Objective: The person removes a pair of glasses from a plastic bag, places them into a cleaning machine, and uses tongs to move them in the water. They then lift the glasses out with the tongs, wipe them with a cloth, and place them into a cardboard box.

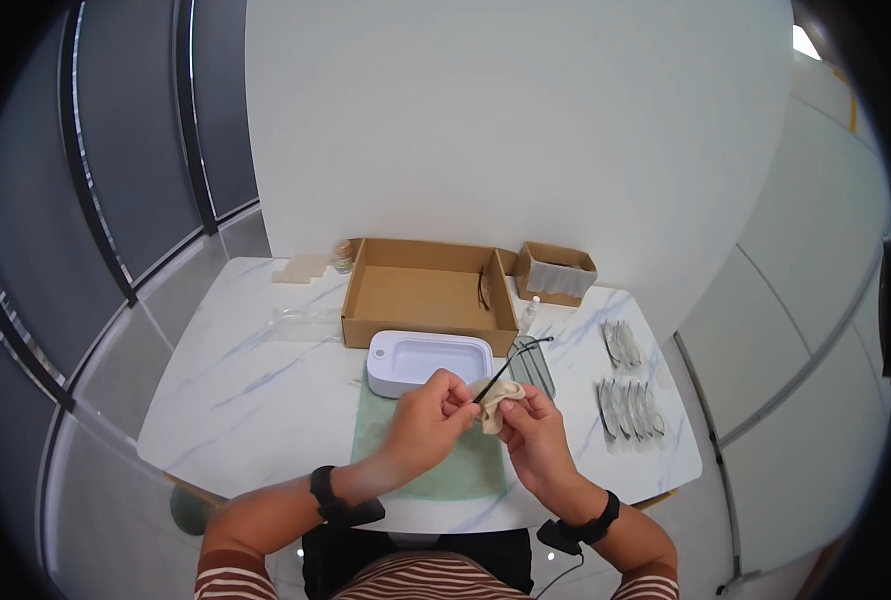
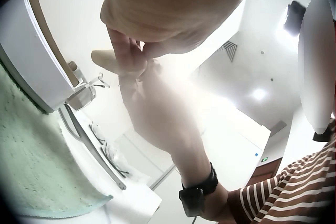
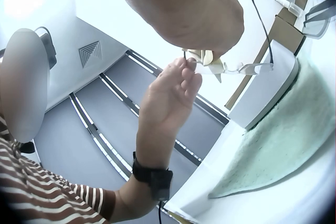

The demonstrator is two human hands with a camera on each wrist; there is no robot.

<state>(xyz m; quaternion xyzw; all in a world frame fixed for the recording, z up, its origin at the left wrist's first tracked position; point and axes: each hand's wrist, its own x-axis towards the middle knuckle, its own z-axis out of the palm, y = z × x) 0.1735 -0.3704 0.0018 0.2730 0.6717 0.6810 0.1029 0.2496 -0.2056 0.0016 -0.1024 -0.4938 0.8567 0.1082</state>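
Note:
Both hands are raised over the table's front, close together in front of a pale lavender tub (image 1: 426, 384). My left hand (image 1: 428, 418) pinches the dark temple of a pair of eyeglasses (image 3: 257, 68). A beige cloth (image 1: 502, 408) is bunched in my right hand (image 1: 538, 432), gripped between thumb and fingers against the glasses. In the right wrist view, the clear lenses stick out past the cloth, and the other dark temple (image 3: 262, 29) points away. Behind the near hand, the left wrist view shows a bit of the cloth (image 2: 104, 60).
A green mat (image 1: 446, 470) lies under the tub. Behind stands an open cardboard box (image 1: 416, 290) holding dark-framed glasses, beside a smaller box (image 1: 558, 290) and a small bottle (image 1: 530, 315). A rack (image 1: 534, 370) sits right of the tub. Bagged glasses (image 1: 631, 412) lie farther right.

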